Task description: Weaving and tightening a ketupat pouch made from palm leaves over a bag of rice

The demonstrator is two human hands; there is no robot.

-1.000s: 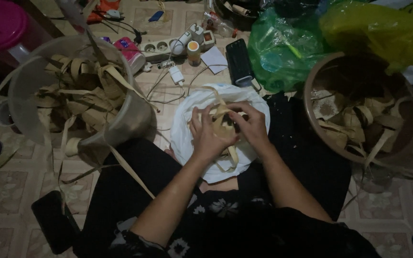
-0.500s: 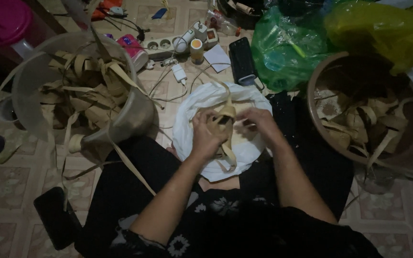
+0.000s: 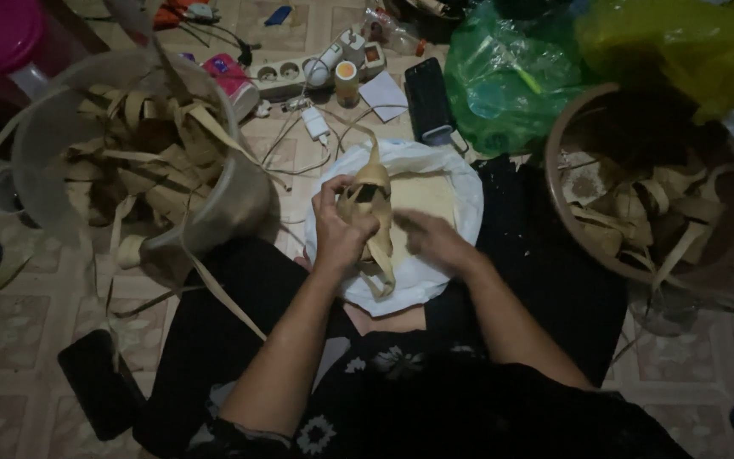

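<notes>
Roughly, left to right: clear plastic tub (image 3: pixel 53 161) packed with loose pale leaf strips (image 3: pixel 142 157), well apart from the work. Then left hand (image 3: pixel 340 229) clenched around a half-woven leaf pouch (image 3: pixel 373 204), thumb and fingers pinching its upper body, pointed tip up, loose tails dangling below the palm over a white plastic sheet (image 3: pixel 435 170) spread on the lap. Right hand (image 3: pixel 431 240) just beside the pouch, fingers blurred, so cannot tell whether gripping a strand or merely touching. Further right, brown basin (image 3: pixel 571 144) with more woven leaf pieces (image 3: pixel 639 212). Handling guess: very light, thin, springy strips; flexible along the length but likely to crease or split if bent sharply; dry surface, not slippery. Best held at the woven crossings, where layers lock, not by the free tails, which would likely slide out and loosen the weave.
</notes>
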